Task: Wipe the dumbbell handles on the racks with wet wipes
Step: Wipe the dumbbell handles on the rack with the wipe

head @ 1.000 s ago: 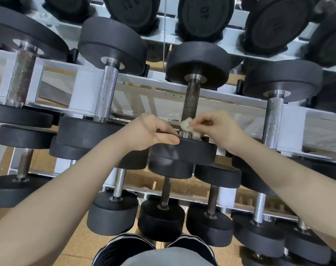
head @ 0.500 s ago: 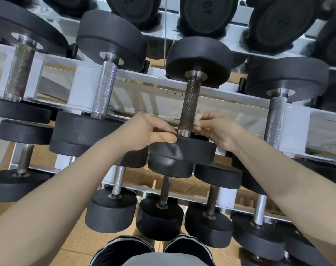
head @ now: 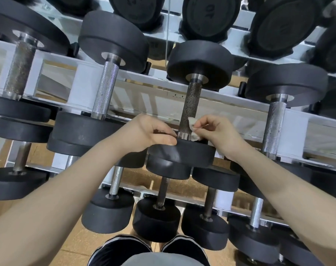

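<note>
Where your right hand (head: pixel 218 132) half a second ago hid the wet wipe (head: pixel 193 128) behind the dumbbell handle (head: pixel 191 106), it now pinches it against the handle's lower right side. Your left hand (head: pixel 146 132) curls on the near weight (head: pixel 184 152). On the middle rack (head: pixel 82 87), the handle runs straight away from you.

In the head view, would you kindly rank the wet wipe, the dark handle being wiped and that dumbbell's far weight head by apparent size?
1. Far weight head, clearly largest.
2. Dark handle.
3. Wet wipe, smallest, though the right hand partly hides it.
</note>
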### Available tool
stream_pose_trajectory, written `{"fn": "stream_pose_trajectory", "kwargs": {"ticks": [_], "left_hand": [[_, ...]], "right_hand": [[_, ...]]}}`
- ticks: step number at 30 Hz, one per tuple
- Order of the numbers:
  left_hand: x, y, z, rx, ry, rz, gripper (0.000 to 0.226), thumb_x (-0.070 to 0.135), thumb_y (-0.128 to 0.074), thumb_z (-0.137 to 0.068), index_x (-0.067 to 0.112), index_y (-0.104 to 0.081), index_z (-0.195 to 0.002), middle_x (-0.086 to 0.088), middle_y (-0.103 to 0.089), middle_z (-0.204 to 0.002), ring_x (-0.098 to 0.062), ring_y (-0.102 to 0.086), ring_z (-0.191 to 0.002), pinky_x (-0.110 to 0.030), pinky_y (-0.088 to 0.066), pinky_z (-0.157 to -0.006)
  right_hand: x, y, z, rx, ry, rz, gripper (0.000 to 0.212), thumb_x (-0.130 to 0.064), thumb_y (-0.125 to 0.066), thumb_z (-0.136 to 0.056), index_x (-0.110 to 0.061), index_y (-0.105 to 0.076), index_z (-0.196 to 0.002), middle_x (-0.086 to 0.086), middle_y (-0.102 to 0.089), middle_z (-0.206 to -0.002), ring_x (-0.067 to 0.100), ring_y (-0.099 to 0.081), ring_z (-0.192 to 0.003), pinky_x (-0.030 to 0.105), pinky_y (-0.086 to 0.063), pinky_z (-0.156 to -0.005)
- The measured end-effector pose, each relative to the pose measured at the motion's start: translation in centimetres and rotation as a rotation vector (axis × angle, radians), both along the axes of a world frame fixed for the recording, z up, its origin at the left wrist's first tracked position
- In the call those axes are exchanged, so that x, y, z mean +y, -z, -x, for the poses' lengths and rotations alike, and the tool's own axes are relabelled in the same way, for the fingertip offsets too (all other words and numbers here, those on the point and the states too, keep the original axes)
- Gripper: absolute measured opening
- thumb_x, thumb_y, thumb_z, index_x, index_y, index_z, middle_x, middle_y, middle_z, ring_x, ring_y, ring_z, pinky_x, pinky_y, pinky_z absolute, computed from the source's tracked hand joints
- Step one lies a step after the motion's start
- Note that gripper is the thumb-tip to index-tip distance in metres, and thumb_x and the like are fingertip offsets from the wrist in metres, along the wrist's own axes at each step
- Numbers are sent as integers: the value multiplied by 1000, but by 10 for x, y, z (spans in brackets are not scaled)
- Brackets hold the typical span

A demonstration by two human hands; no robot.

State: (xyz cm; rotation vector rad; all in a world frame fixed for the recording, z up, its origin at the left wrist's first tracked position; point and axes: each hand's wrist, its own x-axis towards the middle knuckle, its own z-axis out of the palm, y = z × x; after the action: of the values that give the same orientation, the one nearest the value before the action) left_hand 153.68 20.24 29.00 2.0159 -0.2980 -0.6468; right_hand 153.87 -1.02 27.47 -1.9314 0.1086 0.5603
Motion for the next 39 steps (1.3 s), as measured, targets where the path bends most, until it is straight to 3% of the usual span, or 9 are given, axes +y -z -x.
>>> {"fn": "stream_pose_trajectory", "kwargs": {"ticks": [7, 11, 15, 20, 23, 25, 30, 32, 39], "left_hand": [[1, -1, 4, -11, -11, -17, 14, 23, -72, -76, 26, -73, -89, 25, -65, -82, 10, -59, -80, -8, -43, -77], [0, -2, 3, -35, -32, -35, 15, 22, -73, -75, 20, -75, -89, 27, -63, -73, 15, -57, -72, -7, -43, -73], [1, -3, 1, -110, 2, -81, 22, 28, -74, -73, 16, -74, -91, 14, -63, -75, 17, -54, -67, -3, -38, -67], [4, 0, 4, -68, -22, -52, 37, 51, -74, -64, 22, -74, -86, 25, -61, -73, 12, -58, -74, -6, -42, -72], [4, 2, 4, -39, -46, -67, 24, 44, -75, -69, 25, -74, -85, 26, -62, -73, 5, -59, -76, -11, -44, -73], [3, 1, 3, -43, -31, -93, 24, 39, -72, -72, 21, -74, -89, 22, -63, -76, 4, -58, -74, -10, -41, -71], [5, -2, 5, -69, -37, -68, 23, 37, -72, -74, 19, -75, -88, 10, -69, -83, 3, -58, -77, -9, -41, -70], [6, -3, 6, -55, -46, -71, 25, 40, -72, -73, 21, -75, -89, 8, -71, -86, -2, -60, -79, -15, -44, -72], [6, 1, 3, 15, -31, -123, 32, 45, -70, -72, 23, -74, -95, 11, -68, -90, -4, -58, -85, -20, -42, -78]], "right_hand": [[14, -5, -47, -319, 255, 164, 18, -2, -52, -89, -19, -58, -83, -9, -55, -80, 5, -52, -72, 10, -42, -63], [9, -2, -16, -573, -177, 285, 14, -5, -59, -87, -17, -67, -88, -10, -56, -84, -1, -53, -72, 2, -38, -68], [7, -8, -19, -697, -582, 321, 14, -4, -61, -79, -5, -72, -87, 5, -62, -84, 15, -59, -72, 14, -46, -69], [26, -22, -63, -974, -696, 750, 29, 7, -78, -60, -6, -71, -85, 13, -64, -85, 32, -61, -72, 30, -51, -60], [32, -25, -79, -922, -751, 907, 25, 5, -73, -68, -9, -70, -89, 11, -65, -92, 31, -58, -82, 36, -50, -70], [35, -26, -73, -887, -849, 843, 22, 5, -70, -70, -11, -70, -85, 9, -67, -90, 31, -58, -83, 37, -49, -75], [51, -30, -46, -530, -1294, 740, 19, -8, -52, -89, -10, -66, -102, 5, -62, -105, 25, -48, -101, 20, -32, -85], [55, -35, -54, -585, -1331, 742, 20, -3, -55, -85, -6, -68, -100, 11, -61, -104, 31, -51, -103, 34, -39, -85], [55, -44, -93, -684, -1210, 1270, 26, -5, -52, -88, -12, -61, -111, 5, -50, -118, 26, -41, -110, 35, -38, -92]]}}
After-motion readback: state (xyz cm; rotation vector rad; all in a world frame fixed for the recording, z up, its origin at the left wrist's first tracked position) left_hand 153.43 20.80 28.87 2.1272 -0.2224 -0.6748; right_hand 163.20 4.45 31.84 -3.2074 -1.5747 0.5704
